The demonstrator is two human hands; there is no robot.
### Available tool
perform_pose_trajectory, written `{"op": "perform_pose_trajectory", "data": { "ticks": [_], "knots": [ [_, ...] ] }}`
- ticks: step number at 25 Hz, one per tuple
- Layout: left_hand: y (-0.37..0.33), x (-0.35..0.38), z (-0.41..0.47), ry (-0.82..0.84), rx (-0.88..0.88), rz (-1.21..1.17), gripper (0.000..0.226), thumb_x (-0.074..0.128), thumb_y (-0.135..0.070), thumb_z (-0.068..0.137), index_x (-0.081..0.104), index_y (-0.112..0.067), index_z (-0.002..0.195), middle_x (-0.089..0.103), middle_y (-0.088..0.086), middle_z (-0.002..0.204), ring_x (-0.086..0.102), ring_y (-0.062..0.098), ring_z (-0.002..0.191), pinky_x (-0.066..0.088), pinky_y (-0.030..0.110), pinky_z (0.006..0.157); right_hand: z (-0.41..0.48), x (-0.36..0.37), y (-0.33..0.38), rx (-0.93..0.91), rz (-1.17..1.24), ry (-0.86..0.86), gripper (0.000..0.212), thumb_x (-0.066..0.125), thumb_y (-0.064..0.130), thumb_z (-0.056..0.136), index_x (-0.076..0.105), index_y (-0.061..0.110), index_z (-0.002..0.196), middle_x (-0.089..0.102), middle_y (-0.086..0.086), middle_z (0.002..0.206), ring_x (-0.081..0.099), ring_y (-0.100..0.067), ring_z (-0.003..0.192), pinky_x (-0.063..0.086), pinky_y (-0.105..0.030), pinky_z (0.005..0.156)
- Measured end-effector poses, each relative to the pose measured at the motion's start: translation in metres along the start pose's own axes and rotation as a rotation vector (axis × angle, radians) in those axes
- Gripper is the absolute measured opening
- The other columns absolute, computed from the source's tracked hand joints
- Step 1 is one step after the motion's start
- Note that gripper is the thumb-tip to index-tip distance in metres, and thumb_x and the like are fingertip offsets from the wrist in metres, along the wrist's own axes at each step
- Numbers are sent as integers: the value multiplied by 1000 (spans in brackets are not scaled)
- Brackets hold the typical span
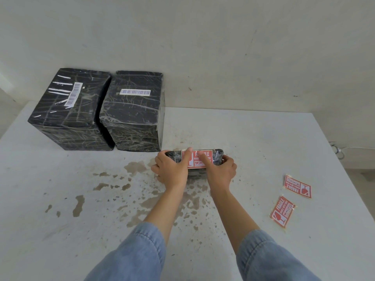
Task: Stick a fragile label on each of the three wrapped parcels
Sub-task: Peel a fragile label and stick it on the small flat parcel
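Note:
A small flat black wrapped parcel (218,155) lies at the table's middle with a red fragile label (199,155) on its top. My left hand (171,169) grips the parcel's left end, thumb pressed on the label. My right hand (220,171) grips the right end, its thumb also on the label. Two large black wrapped parcels stand at the back left: the left large parcel (67,110) and the right large parcel (134,114), each bearing a white barcode sticker and no red label. Two loose fragile labels lie on the table to the right, a farther label (297,186) and a nearer label (282,211).
The white table (263,142) carries brown stains (134,167) in its middle, around and in front of the small parcel. A white wall rises right behind the large parcels. The table's right edge runs close past the loose labels.

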State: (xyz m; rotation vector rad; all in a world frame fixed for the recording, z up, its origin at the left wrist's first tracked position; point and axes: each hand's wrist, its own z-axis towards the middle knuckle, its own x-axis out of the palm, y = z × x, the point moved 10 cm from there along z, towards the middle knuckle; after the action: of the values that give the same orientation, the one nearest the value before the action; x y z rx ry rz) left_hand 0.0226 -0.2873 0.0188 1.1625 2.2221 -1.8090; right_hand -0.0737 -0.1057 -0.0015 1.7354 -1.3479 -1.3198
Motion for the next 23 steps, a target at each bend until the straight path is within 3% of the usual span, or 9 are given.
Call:
{"op": "perform_pose_trajectory", "data": {
  "ticks": [4, 9, 16, 20, 23],
  "knots": [
    [3, 2, 1, -35, -5, -37, 72, 71, -58, 66, 44, -13, 116, 47, 4, 125, 32, 27, 121, 31, 44, 96, -4, 1, 5, 32, -22, -44, 91, 81, 49, 63, 38, 6, 131, 38, -10, 134, 28, -26, 131, 32, -36, 104],
    [4, 3, 1, -49, -19, -60, 69, 72, -55, 66, 44, -14, 115, 47, 3, 125, 32, 27, 121, 30, 43, 95, -7, 4, 5, 93, -78, -80, 97, 78, 59, 60, 35, 7, 130, 37, -9, 133, 26, -26, 131, 36, -44, 101],
    [9, 5, 6, -34, -77, -154, 53, 68, -45, 74, 45, -16, 112, 46, 2, 124, 31, 25, 120, 27, 41, 96, 3, 0, -5, 117, 111, -70, 59, 69, 48, 77, 45, 12, 117, 43, -7, 125, 32, -22, 127, 33, -33, 89],
    [14, 7, 9, -13, -106, -211, 42, 61, -42, 80, 46, -17, 110, 46, 2, 123, 30, 24, 119, 26, 40, 98, 9, 1, -14, 142, 184, -79, 45, 64, 52, 78, 46, 20, 103, 45, -2, 111, 45, -25, 120, 46, -44, 95],
    [17, 9, 13, 28, -118, -257, 36, 58, -40, 83, 47, -17, 108, 48, 6, 122, 29, 23, 118, 30, 47, 104, 9, 2, -14, 133, 210, -77, 45, 61, 60, 74, 47, 24, 97, 50, -3, 109, 50, -28, 117, 47, -49, 96]
  ]
}}
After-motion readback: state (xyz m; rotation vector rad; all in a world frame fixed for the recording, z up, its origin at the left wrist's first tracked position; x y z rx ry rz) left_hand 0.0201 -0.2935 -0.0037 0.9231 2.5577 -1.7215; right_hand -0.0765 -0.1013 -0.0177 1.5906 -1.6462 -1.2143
